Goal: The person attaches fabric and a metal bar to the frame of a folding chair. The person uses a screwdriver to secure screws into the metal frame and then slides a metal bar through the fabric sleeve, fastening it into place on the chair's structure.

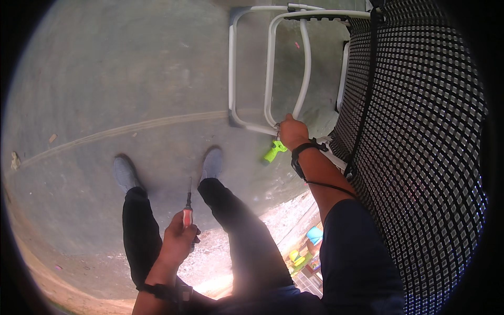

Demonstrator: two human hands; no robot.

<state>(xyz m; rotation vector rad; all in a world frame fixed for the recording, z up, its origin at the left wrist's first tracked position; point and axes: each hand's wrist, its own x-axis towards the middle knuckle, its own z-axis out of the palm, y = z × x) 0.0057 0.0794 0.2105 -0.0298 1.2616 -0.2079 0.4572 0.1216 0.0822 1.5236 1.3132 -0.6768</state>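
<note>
For good control, the white, round-bent tubular frame point(270, 63) is probably best steadied at its near corner, where the right hand point(293, 131) is placed, its fingers hidden so that clamping cannot be told. The slim-shanked screwdriver with a red-and-white handle point(187, 217) is clasped in the left hand point(177, 240), well apart from the frame on its near left; its tip should be kept off the black-and-pale checked panel point(420, 121) at the frame's right. A lime-green, pistol-shaped tool point(273, 151) is seen beside the frame's near corner.
</note>
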